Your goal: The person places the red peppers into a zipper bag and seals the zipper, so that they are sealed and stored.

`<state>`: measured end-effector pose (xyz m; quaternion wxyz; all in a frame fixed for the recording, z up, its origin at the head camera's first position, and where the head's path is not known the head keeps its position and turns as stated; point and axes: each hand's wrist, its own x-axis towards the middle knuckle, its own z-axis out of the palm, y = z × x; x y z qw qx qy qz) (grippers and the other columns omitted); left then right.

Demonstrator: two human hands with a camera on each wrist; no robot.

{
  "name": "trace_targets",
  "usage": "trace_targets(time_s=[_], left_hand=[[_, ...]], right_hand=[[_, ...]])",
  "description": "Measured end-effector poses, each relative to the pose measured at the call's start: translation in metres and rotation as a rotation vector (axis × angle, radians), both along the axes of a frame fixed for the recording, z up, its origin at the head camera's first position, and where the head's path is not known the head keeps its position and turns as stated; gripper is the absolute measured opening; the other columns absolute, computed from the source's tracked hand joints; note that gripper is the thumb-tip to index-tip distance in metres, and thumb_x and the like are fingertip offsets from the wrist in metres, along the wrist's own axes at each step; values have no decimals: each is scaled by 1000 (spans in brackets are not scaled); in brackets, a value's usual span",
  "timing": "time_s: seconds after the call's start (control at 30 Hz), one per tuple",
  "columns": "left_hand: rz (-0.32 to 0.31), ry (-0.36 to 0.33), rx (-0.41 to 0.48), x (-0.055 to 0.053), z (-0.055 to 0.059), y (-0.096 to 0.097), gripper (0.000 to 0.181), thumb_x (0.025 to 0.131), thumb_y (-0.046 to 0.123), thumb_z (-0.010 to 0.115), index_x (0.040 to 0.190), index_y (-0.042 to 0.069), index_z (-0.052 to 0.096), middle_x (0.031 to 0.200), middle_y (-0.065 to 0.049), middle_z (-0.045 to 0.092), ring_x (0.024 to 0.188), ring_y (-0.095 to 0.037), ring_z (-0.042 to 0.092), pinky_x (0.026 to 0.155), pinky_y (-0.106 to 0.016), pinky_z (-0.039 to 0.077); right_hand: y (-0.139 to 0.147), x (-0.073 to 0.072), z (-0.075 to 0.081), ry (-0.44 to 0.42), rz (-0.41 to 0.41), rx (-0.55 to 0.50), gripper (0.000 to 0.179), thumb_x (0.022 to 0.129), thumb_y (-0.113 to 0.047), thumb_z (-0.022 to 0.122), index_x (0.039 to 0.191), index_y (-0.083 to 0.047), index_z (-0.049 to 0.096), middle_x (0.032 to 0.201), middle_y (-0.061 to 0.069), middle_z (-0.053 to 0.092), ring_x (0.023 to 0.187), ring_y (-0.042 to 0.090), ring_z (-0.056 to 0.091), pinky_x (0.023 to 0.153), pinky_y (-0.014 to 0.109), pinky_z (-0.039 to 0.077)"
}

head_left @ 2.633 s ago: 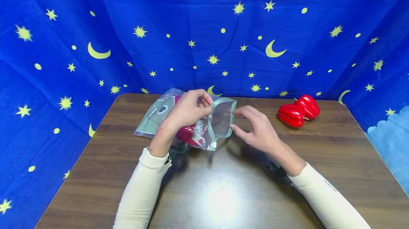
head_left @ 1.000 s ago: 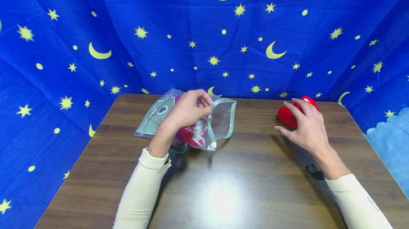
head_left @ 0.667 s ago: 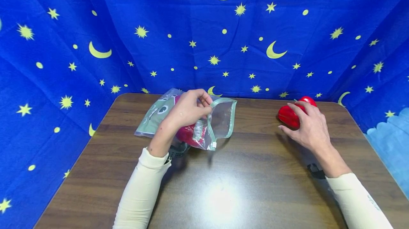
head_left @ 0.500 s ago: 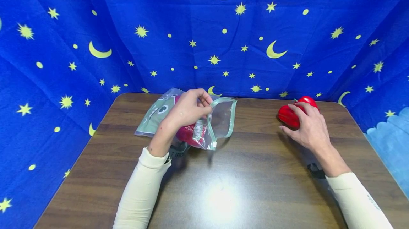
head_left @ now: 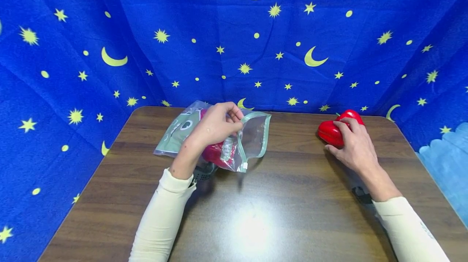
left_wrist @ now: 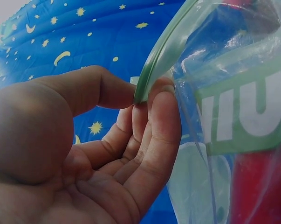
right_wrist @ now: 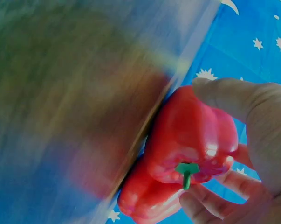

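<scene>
My left hand pinches the rim of a clear zip bag between thumb and fingers. The left wrist view shows the thumb on the green zip strip. The bag lies with its mouth to the right, a white slider at the near corner and a red object inside, partly hidden by the hand. At the right, my right hand holds the nearer red bell pepper, thumb on one side and fingers round the other. A second red bell pepper lies against it.
The brown wooden table carries everything. A blue cloth with yellow moons and stars hangs behind and at the sides, with a light blue cloth at the right edge.
My right hand has left the bag's mouth and moved right to the bell peppers, its thumb now closed in on the nearer one. The left hand and the bag have stayed put.
</scene>
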<state>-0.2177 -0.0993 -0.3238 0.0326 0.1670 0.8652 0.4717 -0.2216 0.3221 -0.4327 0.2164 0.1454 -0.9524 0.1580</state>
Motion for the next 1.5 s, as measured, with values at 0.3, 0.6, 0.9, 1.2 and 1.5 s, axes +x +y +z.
trace_targets(time_s=[0.3, 0.6, 0.9, 1.2, 1.5], left_hand=[[0, 4, -5, -1, 0, 0, 12, 88, 1, 69, 99, 5, 68, 88, -10, 69, 69, -21, 71, 66, -32, 62], [-2, -6, -6, -1, 0, 1, 12, 88, 2, 70, 99, 5, 68, 89, -10, 69, 69, -21, 72, 67, -33, 62], [-4, -1, -7, -1, 0, 0, 12, 88, 1, 70, 100, 5, 68, 89, -10, 69, 69, -21, 72, 66, -32, 62], [-5, -9, 1, -1, -2, -1, 12, 88, 1, 69, 100, 4, 68, 90, -11, 69, 70, -21, 72, 67, -33, 62], [-1, -6, -3, -1, -2, -2, 12, 89, 1, 70, 100, 4, 68, 90, -11, 69, 70, -22, 72, 67, -33, 62]], right_hand=[[-4, 2, 0, -38, -33, 7, 75, 71, -18, 97, 133, 1, 59, 133, 30, 51, 116, 58, 54, 99, 74, 44], [-7, 6, 2, -100, -77, 0, 63, 84, -20, 86, 137, -3, 57, 135, 34, 50, 108, 60, 60, 92, 76, 48], [-10, 6, 1, -26, -35, -35, 54, 83, -16, 86, 129, -4, 62, 128, 28, 55, 106, 54, 61, 89, 71, 50], [-16, 6, 5, 0, 6, -32, 55, 80, -16, 89, 128, -5, 65, 124, 23, 59, 108, 46, 62, 89, 68, 52], [-30, 14, 14, -22, 24, -25, 58, 79, -17, 91, 129, -7, 64, 125, 21, 59, 107, 46, 62, 86, 68, 55]])
